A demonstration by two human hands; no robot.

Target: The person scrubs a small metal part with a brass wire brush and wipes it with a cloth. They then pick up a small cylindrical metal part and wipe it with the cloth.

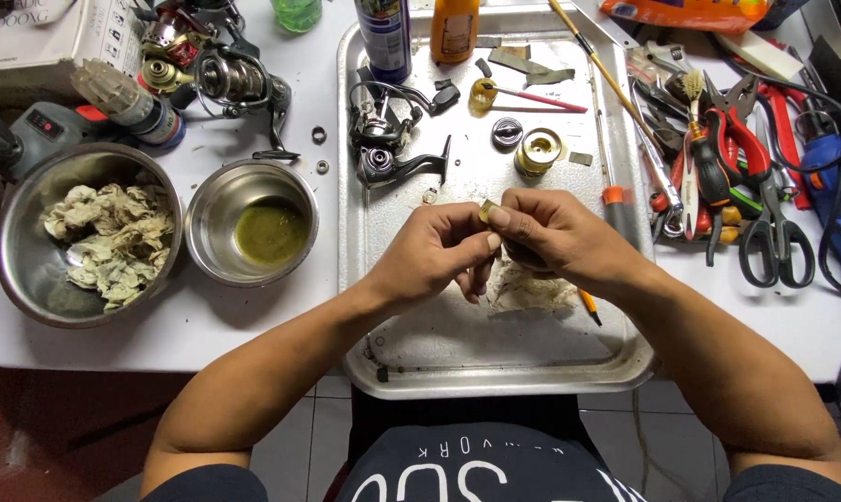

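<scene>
While both hands meet over the middle of the metal tray (364, 279), they pinch one small brass-coloured part (486, 212) between them. The left hand (434, 253) closes thumb and fingers on it from the left, and the right hand (550, 237) grips it from the other side w/ the thumb on top, so the part sits at the fingertips, raised a little above the tray. I judge it is held so high and close because it is tiny and must be seen well. Under the right hand a crumpled, stained rag (532, 293) lies on the tray, probably to wipe or to catch what drops.

Further up the tray, a dark spinning-reel body (388, 153), a gold spool (539, 151) and a round black cap (507, 132) lie apart from each other, spread out so no piece gets lost. A spray can (385, 37) and an orange bottle (455, 28) stand at the far edge.

Left of the tray are 2 steel bowls: the small one (253, 223) holds greenish liquid, the big one (86, 232) holds used rags. To the right, pliers, scissors (774, 232) and screwdrivers lie in a pile, near the right hand.
</scene>
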